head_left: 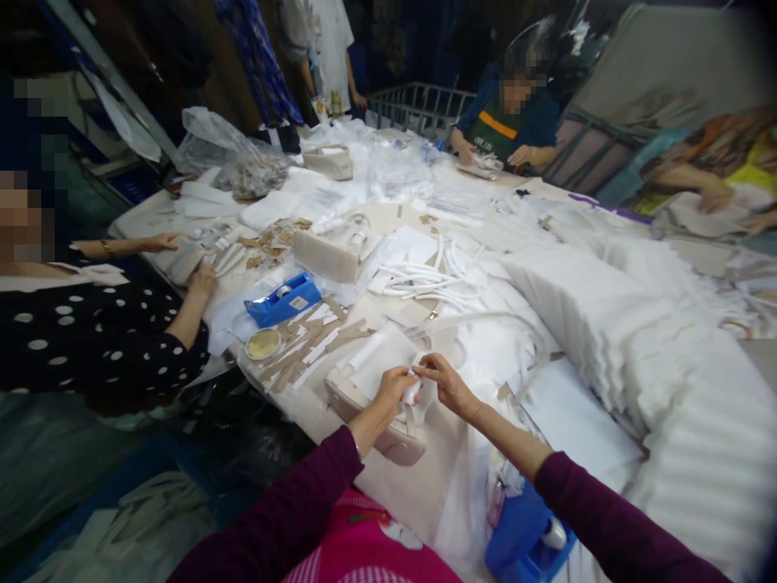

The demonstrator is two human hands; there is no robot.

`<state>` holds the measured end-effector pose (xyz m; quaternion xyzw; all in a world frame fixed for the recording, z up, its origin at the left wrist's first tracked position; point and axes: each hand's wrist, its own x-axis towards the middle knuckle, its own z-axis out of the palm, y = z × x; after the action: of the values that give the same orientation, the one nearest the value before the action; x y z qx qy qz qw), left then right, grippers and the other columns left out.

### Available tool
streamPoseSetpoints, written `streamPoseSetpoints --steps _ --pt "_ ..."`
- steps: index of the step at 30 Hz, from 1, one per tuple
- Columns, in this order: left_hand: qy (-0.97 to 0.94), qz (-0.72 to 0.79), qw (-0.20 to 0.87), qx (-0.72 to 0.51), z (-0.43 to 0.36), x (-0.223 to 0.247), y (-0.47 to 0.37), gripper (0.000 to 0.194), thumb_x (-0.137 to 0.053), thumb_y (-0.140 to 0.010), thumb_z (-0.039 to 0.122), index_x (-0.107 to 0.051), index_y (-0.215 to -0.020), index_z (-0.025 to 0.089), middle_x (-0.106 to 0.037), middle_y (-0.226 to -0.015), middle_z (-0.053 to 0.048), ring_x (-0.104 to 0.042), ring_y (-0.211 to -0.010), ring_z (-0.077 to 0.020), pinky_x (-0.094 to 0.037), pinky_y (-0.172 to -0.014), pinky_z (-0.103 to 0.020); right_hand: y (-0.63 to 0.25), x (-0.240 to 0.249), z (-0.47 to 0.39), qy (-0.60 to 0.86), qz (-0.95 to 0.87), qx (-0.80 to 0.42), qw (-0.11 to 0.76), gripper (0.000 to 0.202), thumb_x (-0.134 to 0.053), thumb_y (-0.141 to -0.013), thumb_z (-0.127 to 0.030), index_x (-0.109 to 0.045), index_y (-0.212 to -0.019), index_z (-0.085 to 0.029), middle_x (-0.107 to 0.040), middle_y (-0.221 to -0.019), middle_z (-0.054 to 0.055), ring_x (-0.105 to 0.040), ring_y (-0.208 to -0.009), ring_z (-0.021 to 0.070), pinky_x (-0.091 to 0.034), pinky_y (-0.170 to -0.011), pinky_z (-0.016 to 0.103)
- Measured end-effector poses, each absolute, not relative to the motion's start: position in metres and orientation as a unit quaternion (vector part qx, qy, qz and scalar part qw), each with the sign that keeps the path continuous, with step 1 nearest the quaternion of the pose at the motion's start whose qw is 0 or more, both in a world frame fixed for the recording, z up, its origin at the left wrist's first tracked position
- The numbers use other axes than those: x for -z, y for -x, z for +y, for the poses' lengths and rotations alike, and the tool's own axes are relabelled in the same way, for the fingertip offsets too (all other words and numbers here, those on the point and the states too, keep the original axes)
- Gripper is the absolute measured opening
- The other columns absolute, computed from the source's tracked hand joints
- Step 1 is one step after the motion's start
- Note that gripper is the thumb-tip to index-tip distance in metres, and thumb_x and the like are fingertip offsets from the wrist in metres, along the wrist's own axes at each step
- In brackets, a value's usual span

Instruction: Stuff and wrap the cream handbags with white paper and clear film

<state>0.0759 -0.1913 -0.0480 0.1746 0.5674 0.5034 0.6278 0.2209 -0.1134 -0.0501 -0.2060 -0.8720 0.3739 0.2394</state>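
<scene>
A pink apron (388, 542) is nearest, just this side of the bag (401, 444), which lies on the surface (309, 405). Over the bag, the left hand (394, 387) is closed around a white wrap (413, 393); the right hand (446, 385) has its fingertips at the wrap's upper end, though whether they pinch it I cannot tell. To handle this well, I would let the left hand steady it, snug but not crushing, while the right smooths the thin material in small turns, so nothing bunches or slips. Keeping wrists light on the bag should spare its pale face. The strips (307, 344) left of the bag are best kept from straying under it.
</scene>
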Motion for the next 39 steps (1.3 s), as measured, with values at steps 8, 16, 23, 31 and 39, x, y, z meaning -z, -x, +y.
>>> streamPoseSetpoints --steps 8,16,23,31,39 --pt "-0.216 0.575 0.618 -0.490 -0.186 0.045 -0.074 0.019 -0.065 -0.062 0.029 -0.058 -0.066 0.011 -0.062 -0.060 -0.005 -0.048 -0.037 -0.0090 -0.031 -0.037 -0.022 -0.310 0.017 -0.168 0.565 -0.500 -0.433 0.493 0.048 -0.051 -0.072 -0.019 -0.057 -0.119 -0.024 -0.060 -0.108 0.007 -0.059 -0.087 0.0175 -0.049 -0.084 0.038" --pt "-0.211 0.563 0.644 -0.473 -0.177 0.051 -0.078 0.026 -0.070 -0.055 0.029 -0.057 -0.069 0.011 -0.065 -0.062 -0.004 -0.046 -0.037 -0.0072 -0.032 -0.037 -0.021 -0.428 0.025 -0.352 0.774 -0.178 -0.326 0.513 0.036 -0.063 -0.056 -0.033 -0.068 -0.087 -0.016 -0.070 -0.084 0.008 -0.060 -0.071 0.0178 -0.045 -0.059 0.028" --pt "-0.217 0.564 0.641 -0.473 -0.174 0.056 -0.079 0.026 -0.071 -0.052 0.023 -0.056 -0.068 0.010 -0.066 -0.063 -0.005 -0.047 -0.038 -0.0080 -0.034 -0.036 -0.021 -0.413 0.037 -0.375 0.802 -0.154 -0.386 0.430 0.025 -0.060 -0.059 -0.029 -0.061 -0.080 -0.016 -0.065 -0.058 0.003 -0.054 -0.053 0.0138 -0.041 -0.048 0.024" --pt "-0.245 0.561 0.629 -0.479 -0.175 0.053 -0.081 0.030 -0.069 -0.055 0.022 -0.044 -0.070 0.015 -0.064 -0.061 -0.005 -0.047 -0.037 -0.0087 -0.034 -0.036 -0.021 -0.401 0.040 -0.371 0.804 -0.148 -0.378 0.434 0.025 -0.065 -0.050 -0.022 -0.051 -0.072 -0.021 -0.049 -0.045 -0.007 -0.054 -0.050 0.0152 -0.045 -0.052 0.027" --pt "-0.251 0.570 0.609 -0.490 -0.178 0.049 -0.082 0.043 -0.070 -0.055 0.021 -0.038 -0.083 0.022 -0.061 -0.059 0.003 -0.049 -0.036 -0.0118 -0.035 -0.036 -0.020 -0.385 0.043 -0.435 0.815 -0.124 -0.366 0.432 0.029 -0.064 -0.056 -0.037 -0.061 -0.075 -0.015 -0.057 -0.051 -0.002 -0.051 -0.051 0.0140 -0.038 -0.054 0.025"
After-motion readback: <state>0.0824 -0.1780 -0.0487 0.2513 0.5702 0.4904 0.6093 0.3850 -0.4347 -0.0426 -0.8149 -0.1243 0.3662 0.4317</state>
